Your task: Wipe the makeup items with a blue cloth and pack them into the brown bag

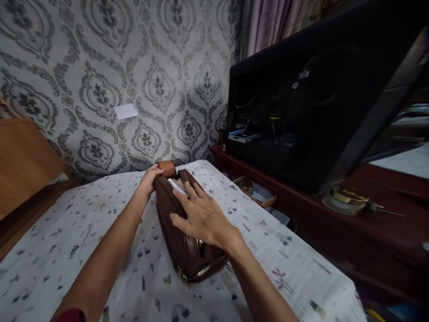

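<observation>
A dark brown leather bag (181,248) with gold zips lies on a bed covered by a white patterned sheet (67,241). My left hand (149,179) grips the bag's far end, fingers curled over its rim beside a tan tab (167,167). My right hand (201,212) rests on top of the bag at its opening, fingers spread, the fingertips touching a slim white object (177,187) that sticks out of the bag.
A dark red wooden cabinet (335,219) stands right of the bed, carrying a large black box (318,103) and a round gold-rimmed dish (345,199). Its drawer (256,192) is open. Patterned wallpaper is behind; a wooden headboard (23,161) stands at left.
</observation>
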Available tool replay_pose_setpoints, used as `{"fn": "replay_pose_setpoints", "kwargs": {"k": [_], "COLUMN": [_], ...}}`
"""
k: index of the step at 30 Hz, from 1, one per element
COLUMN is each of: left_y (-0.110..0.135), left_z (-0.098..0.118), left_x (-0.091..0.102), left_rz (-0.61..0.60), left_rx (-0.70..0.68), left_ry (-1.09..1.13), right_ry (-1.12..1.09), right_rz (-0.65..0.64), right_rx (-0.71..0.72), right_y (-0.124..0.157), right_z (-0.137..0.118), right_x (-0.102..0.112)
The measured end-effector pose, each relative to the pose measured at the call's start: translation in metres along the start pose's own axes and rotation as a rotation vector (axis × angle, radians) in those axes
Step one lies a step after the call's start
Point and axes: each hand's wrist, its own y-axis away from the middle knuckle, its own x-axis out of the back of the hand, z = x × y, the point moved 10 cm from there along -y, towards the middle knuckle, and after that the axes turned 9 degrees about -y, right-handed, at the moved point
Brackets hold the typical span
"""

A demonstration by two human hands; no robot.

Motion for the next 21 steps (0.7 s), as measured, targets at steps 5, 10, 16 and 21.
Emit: {"fn": "replay_pose_setpoints", "kwargs": {"k": [5, 10, 16, 21], "left_y": [0.001, 0.006, 0.02, 0.039], "left_z": [0.015, 0.025, 0.032, 0.048], "left_x": [-0.001, -0.005, -0.009, -0.016], "left_rz": [0.017, -0.001, 0.017, 0.007], "left_rx": [-0.044, -0.034, -0.101, -0.305], "left_ry": [0.031, -0.051, -0.12, -0.089], "right_ry": [0.003, 0.014, 0.034, 0.026], "right_rz": [-0.002, -0.023, -0.011, -0.002], "right_rx": [0.007, 0.009, 0.01, -0.001], "right_y": [-0.002, -0.002, -0.001, -0.001], "right_z": [0.0, 0.001, 0.0, 0.002], "right_x": [0.0, -0.002, -0.002, -0.001]}}
